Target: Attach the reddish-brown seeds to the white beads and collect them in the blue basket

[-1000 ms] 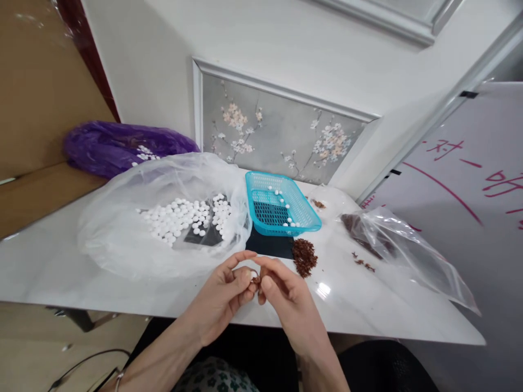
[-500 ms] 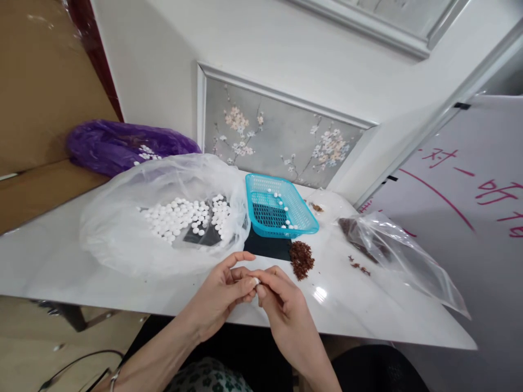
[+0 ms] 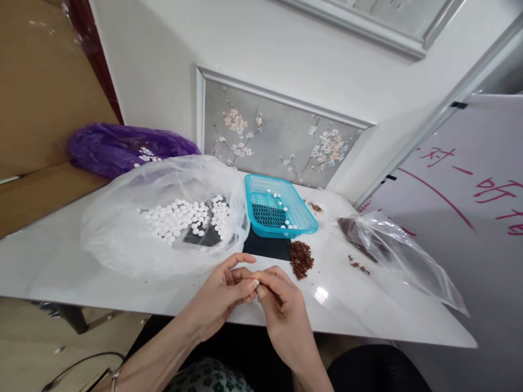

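Observation:
My left hand (image 3: pixel 223 296) and my right hand (image 3: pixel 284 307) meet at the table's front edge. Between their fingertips is a small white ball (image 3: pixel 257 282), mostly covered, pinched from both sides. Just beyond my right hand lies a pile of tiny reddish-brown pieces (image 3: pixel 301 260). A clear plastic bag (image 3: pixel 118 247) spreads beyond my left hand, with many white balls (image 3: pixel 175 215) in it. Farther back, a blue plastic basket (image 3: pixel 302 220) holds several white balls along its right side.
A purple bag (image 3: pixel 93 147) with more white balls is at the back left, beside cardboard (image 3: pixel 44 81). A black mat (image 3: pixel 267 246) lies partly under the basket. On the right, a clear bag (image 3: pixel 425 272) hangs over the table (image 3: pixel 368 310); loose brown bits (image 3: pixel 359 265) lie near it.
The hands keep the same pinch on the white ball, with only a tiny shift of the fingers. The view has moved slightly; the other things stay put.

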Tool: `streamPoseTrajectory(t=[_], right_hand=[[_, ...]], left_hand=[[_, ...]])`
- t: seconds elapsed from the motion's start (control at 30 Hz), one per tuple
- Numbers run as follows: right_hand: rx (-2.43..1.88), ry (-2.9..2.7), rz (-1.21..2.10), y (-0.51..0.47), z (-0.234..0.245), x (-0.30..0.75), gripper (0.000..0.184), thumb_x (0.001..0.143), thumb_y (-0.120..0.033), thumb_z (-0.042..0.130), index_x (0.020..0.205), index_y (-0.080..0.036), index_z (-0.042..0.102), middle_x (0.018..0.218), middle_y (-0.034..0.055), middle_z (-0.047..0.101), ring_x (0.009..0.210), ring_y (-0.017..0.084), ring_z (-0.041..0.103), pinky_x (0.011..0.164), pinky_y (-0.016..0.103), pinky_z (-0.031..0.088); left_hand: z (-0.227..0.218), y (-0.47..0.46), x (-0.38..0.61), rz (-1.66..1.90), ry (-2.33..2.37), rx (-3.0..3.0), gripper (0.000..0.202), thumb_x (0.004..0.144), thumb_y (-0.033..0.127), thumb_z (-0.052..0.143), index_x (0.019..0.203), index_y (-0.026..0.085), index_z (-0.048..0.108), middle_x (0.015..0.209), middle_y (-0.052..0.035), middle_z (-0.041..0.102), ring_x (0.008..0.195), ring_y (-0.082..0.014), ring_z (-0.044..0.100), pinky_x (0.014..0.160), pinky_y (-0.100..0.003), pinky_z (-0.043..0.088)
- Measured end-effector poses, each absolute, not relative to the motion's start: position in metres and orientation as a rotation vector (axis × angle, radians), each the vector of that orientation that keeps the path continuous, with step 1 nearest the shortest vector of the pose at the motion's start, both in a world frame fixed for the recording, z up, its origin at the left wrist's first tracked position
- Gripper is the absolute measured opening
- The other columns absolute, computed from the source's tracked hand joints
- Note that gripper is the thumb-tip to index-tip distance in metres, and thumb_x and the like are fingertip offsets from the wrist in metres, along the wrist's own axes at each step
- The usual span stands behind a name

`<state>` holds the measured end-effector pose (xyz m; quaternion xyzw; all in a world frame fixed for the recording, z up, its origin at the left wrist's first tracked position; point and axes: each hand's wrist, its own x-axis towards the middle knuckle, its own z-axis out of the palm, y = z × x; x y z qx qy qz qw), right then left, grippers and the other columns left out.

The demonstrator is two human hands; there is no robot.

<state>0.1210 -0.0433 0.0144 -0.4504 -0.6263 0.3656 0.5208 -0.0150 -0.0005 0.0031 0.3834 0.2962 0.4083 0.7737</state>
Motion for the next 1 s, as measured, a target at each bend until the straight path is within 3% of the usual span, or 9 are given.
streamPoseTrajectory(t=[0.23, 0.43, 0.57, 0.73, 0.9, 1.0], right_hand=[[-1.103, -1.493, 0.858, -0.043, 0.015, 0.122, 0.022, 0.089, -0.014, 0.049, 0.097, -0.020, 0.069, 0.081, 0.0019, 0.056, 0.072, 0.013, 0.058, 0.065, 0.024, 0.047], [-1.136, -1.658, 0.919, -0.043, 0.023, 0.133, 0.023, 0.091, -0.020, 0.048, 0.105, -0.023, 0.066, 0.083, 0.0018, 0.057, 0.076, 0.014, 0.057, 0.070, 0.024, 0.046], [-1.209, -1.795, 0.818, -0.031, 0.028, 0.144, 0.018, 0.089, -0.023, 0.053, 0.093, -0.022, 0.070, 0.075, 0.0008, 0.059, 0.069, 0.013, 0.056, 0.064, 0.023, 0.045], [-1.373, -1.713, 0.550, 0.011, 0.036, 0.162, 0.020, 0.085, -0.030, 0.055, 0.095, -0.019, 0.068, 0.068, 0.0001, 0.061, 0.060, 0.014, 0.057, 0.060, 0.025, 0.047], [-1.525, -1.575, 0.210, 0.046, 0.038, 0.173, 0.037, 0.084, -0.026, 0.052, 0.120, -0.021, 0.059, 0.100, 0.0075, 0.068, 0.077, 0.021, 0.065, 0.073, 0.037, 0.051], [-1.449, -1.599, 0.253, 0.041, 0.031, 0.164, 0.030, 0.087, -0.027, 0.049, 0.112, -0.019, 0.063, 0.098, 0.0086, 0.070, 0.082, 0.021, 0.067, 0.076, 0.036, 0.052]], left_hand=[[0.004, -0.001, -0.015, 0.892, 0.618, 0.849, 0.039, 0.070, 0.022, 0.076, 0.101, 0.018, 0.053, 0.065, 0.0043, 0.059, 0.057, -0.0052, 0.047, 0.060, -0.019, 0.038], [0.003, -0.003, -0.012, 0.910, 0.624, 0.811, 0.034, 0.072, 0.022, 0.074, 0.099, 0.018, 0.055, 0.065, 0.0047, 0.058, 0.056, -0.0046, 0.048, 0.059, -0.019, 0.038], [0.000, -0.005, -0.010, 0.937, 0.592, 0.813, 0.028, 0.076, 0.027, 0.070, 0.100, 0.018, 0.058, 0.065, 0.0042, 0.056, 0.058, -0.0053, 0.049, 0.062, -0.020, 0.040], [0.001, -0.008, -0.009, 0.958, 0.583, 0.833, 0.025, 0.082, 0.033, 0.063, 0.100, 0.016, 0.060, 0.085, -0.0037, 0.063, 0.066, -0.0074, 0.055, 0.064, -0.022, 0.042], [0.001, -0.008, -0.010, 0.921, 0.617, 0.873, 0.025, 0.077, 0.033, 0.068, 0.094, 0.015, 0.062, 0.087, -0.0037, 0.062, 0.066, -0.0078, 0.055, 0.065, -0.023, 0.043], [-0.003, -0.008, -0.008, 0.915, 0.608, 0.894, 0.026, 0.075, 0.034, 0.069, 0.092, 0.015, 0.063, 0.087, -0.0047, 0.063, 0.065, -0.0087, 0.056, 0.065, -0.024, 0.044]])
